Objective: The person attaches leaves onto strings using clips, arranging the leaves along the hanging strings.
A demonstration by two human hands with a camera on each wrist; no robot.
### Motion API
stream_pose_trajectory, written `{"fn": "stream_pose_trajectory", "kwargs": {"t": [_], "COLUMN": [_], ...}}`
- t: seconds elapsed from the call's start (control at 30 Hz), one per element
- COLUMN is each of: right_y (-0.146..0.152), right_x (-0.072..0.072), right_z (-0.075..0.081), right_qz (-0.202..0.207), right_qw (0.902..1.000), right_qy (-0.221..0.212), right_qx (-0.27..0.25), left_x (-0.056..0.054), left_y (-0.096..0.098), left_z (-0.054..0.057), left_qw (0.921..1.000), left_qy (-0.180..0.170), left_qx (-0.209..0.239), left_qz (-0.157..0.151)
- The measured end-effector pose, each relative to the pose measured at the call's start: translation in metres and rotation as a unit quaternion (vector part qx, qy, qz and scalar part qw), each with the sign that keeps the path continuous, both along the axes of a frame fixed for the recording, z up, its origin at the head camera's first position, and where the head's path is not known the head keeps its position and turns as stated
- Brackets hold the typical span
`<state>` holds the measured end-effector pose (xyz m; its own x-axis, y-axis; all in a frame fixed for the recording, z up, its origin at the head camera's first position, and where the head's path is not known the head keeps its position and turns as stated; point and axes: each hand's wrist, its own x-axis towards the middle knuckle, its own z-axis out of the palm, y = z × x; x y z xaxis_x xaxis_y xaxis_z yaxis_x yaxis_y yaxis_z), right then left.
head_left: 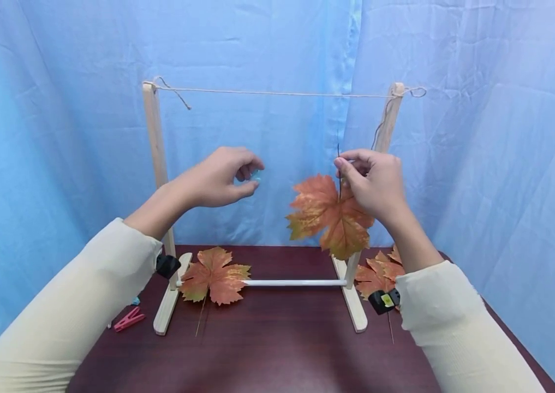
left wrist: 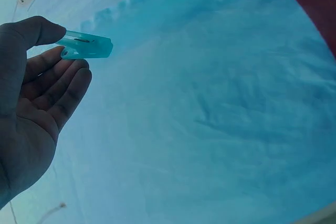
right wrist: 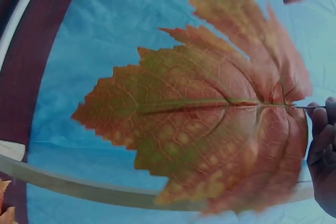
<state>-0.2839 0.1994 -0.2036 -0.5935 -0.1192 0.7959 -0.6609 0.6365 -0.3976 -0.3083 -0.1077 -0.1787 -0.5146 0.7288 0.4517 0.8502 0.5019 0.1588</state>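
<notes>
My right hand (head_left: pixel 377 177) pinches the dark stem of an orange maple leaf (head_left: pixel 328 215), whose blade hangs below the fingers. In the right wrist view that leaf (right wrist: pixel 220 108) fills most of the picture. Between thumb and fingertips my left hand (head_left: pixel 223 174) holds a translucent teal clothespin (left wrist: pixel 86 45), mostly hidden by the fingers in the head view. Above both hands, a thin string (head_left: pixel 267 93) runs across the tops of two wooden posts. Neither the leaf nor the clothespin touches the string.
A second leaf (head_left: pixel 215 275) lies by the frame's left foot, over the white crossbar (head_left: pixel 297 283). More leaves (head_left: pixel 375 273) lie at the right, partly behind my forearm. A pink clothespin (head_left: pixel 130 319) rests at the table's left. Blue curtain (head_left: pixel 277 49) hangs behind.
</notes>
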Motion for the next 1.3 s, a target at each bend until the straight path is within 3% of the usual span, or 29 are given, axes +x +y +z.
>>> {"fn": "stream_pose_trajectory", "kwargs": {"t": [0.23,0.5,0.9,1.1,1.3], "right_y": [-0.002,0.001,0.01,0.011,0.012], "right_x": [0.002,0.002,0.0,0.0,-0.001], "right_z": [0.016,0.021,0.028,0.028,0.028], "right_qz": [-0.023,-0.037,-0.069,-0.073,-0.077], "right_qw": [0.9996,0.9988,0.9971,0.9971,0.9969], "right_qy": [-0.015,-0.028,-0.027,-0.021,-0.017], "right_qx": [-0.009,-0.017,-0.018,-0.012,-0.007], "left_x": [0.002,0.004,-0.001,-0.005,-0.006], "left_y": [0.023,0.048,0.077,0.089,0.103], "left_z": [0.027,0.054,0.08,0.091,0.104], "left_qw": [0.9988,0.9963,0.9849,0.9818,0.9824], "left_qy": [0.044,0.072,0.141,0.146,0.123], "left_qx": [0.013,0.036,0.085,0.106,0.137], "left_qz": [-0.018,-0.029,-0.055,-0.059,-0.036]}}
